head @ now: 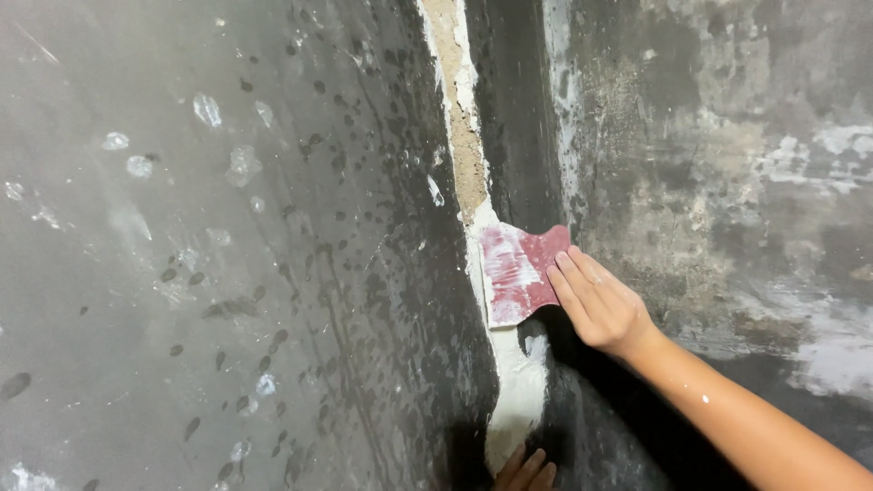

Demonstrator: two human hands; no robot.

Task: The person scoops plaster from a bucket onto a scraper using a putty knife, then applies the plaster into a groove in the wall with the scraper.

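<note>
- Red sheet of sandpaper [518, 271], dusted white over its left half, pressed flat against the pale corner edge [473, 195] where two dark wall faces meet, about mid-height in the view.
- Lower left part of the sheet overlapping the white filler strip [518, 391] that runs down the edge; upper right corner of the sheet sticking out toward the recess.
- Right hand [598, 307] laid on the sheet's right side, fingers [575, 277] straight and close together, pushing it against the surface; no curl around it, more a flat press than a grasp, thumb hidden behind the palm.
- Right forearm [746, 423] stretching in from the lower right corner, a few white specks on the skin.
- Left hand [527, 471] only partly in view at the bottom edge, a few fingertips resting at the foot of the white filler strip; how far open it is cannot be told, and nothing seen in it.
- Above the sheet, the edge bare and sandy brown, with ragged white borders, running up and out of the top of the view.
- Left wall face [209, 264] grey and glossy, peppered with dark spots and pale smears.
- Dark recess [518, 118] just right of the edge, narrow and nearly black.
- Right wall face [727, 164] rough and mottled, with grey-brown patches and white streaks toward the far right.
</note>
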